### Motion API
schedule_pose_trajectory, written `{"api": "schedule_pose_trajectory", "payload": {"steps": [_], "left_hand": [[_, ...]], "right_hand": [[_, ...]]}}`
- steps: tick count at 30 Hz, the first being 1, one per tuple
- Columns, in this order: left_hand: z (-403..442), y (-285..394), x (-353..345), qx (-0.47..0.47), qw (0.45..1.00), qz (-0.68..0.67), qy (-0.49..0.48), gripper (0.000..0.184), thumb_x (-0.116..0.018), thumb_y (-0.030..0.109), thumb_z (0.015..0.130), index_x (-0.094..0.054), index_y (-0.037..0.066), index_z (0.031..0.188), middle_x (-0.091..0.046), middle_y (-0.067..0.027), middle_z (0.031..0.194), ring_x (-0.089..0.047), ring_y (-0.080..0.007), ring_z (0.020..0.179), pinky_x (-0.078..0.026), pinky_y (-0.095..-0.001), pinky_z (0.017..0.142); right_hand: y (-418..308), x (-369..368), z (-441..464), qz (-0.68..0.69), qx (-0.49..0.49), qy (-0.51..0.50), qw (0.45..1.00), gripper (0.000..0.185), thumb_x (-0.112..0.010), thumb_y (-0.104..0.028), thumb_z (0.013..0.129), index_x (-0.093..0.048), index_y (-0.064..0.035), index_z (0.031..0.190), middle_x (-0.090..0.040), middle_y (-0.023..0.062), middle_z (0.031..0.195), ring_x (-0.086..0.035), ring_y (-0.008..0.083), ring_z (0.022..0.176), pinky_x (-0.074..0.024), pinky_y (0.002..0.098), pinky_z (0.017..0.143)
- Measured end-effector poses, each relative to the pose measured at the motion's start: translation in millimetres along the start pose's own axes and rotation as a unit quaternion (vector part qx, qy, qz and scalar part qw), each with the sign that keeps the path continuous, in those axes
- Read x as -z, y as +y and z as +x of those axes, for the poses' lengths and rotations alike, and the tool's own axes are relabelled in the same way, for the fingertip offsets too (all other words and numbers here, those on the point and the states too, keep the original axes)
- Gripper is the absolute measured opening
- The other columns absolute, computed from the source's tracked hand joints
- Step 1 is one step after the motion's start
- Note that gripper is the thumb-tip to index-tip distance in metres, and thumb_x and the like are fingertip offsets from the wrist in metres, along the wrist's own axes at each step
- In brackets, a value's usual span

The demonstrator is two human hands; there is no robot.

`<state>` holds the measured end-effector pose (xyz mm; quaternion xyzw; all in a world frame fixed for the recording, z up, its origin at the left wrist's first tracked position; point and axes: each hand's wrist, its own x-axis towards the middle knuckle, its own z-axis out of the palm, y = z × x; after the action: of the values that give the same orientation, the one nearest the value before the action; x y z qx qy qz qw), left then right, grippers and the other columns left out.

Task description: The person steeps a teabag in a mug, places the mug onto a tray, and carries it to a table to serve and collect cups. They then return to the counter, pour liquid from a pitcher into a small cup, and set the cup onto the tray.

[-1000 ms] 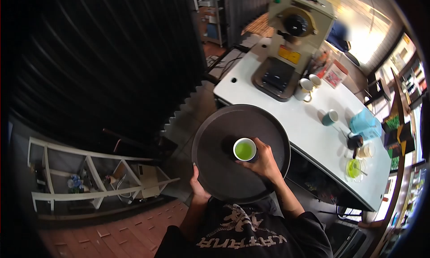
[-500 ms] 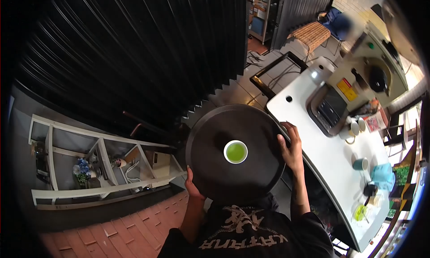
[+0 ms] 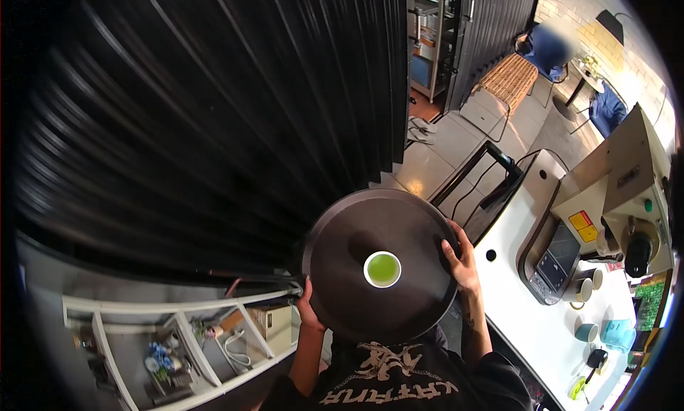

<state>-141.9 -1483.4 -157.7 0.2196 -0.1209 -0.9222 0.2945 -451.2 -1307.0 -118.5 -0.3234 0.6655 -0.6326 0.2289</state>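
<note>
A round dark tray (image 3: 342, 233) is held level in front of my body. On its middle stands a white cup (image 3: 382, 270) filled with bright green liquid. My left hand (image 3: 308, 310) grips the tray's left rim, thumb along the edge and the other fingers hidden beneath. At the right rim, my right hand (image 3: 463, 258) is closed on the tray, with its thumb on the upper surface and fingers round the edge.
To the right runs a white counter (image 3: 509, 268) with a machine, mugs (image 3: 581, 290) and a teal cup (image 3: 586, 332). A black corrugated wall (image 3: 214, 111) rises ahead on the left. White shelving (image 3: 185, 340) stands at lower left; a wicker-topped bench (image 3: 504, 83) and a seated person are farther off.
My view has shifted forward and turned, so the counter and bench sit lower and farther right. The tray with the cup appears slightly lower, still held by both hands.
</note>
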Motion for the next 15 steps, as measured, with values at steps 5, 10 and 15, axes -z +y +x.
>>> {"api": "schedule_pose_trajectory", "payload": {"steps": [5, 10, 15], "left_hand": [[98, 29, -16, 0.057, 0.992, 0.092, 0.057, 0.046, -0.044, 0.036, 0.101, -0.051, 0.004, 0.133, -0.057, -0.0113, 0.131, -0.056, -0.0274, 0.118, -0.043, -0.0416, 0.101], [207, 55, -30, 0.052, 0.955, 0.255, 0.14, 0.047, -0.061, 0.034, 0.091, -0.055, 0.004, 0.127, -0.06, -0.0104, 0.123, -0.057, -0.0255, 0.113, -0.045, -0.0397, 0.097], [317, 83, -90, -0.016, 0.863, 0.504, -0.032, 0.068, -0.07, 0.027, 0.087, -0.04, 0.004, 0.143, -0.047, -0.0111, 0.14, -0.046, -0.0233, 0.126, -0.037, -0.0367, 0.105]], "right_hand": [[11, 0, 42, -0.01, -0.031, 0.084, 0.996, 0.048, -0.058, -0.02, 0.097, -0.043, -0.0005, 0.139, -0.06, 0.0093, 0.123, -0.055, 0.0155, 0.113, -0.0416, 0.0284, 0.098], [32, -6, 80, 0.018, -0.041, 0.199, 0.979, 0.046, -0.058, -0.016, 0.098, -0.043, -0.0004, 0.139, -0.06, 0.0077, 0.124, -0.055, 0.0128, 0.112, -0.0424, 0.0254, 0.096], [23, -32, 117, 0.043, -0.062, 0.321, 0.944, 0.047, -0.057, -0.018, 0.097, -0.044, 0.0025, 0.137, -0.057, 0.0137, 0.129, -0.052, 0.0201, 0.121, -0.0388, 0.0335, 0.104]]}}
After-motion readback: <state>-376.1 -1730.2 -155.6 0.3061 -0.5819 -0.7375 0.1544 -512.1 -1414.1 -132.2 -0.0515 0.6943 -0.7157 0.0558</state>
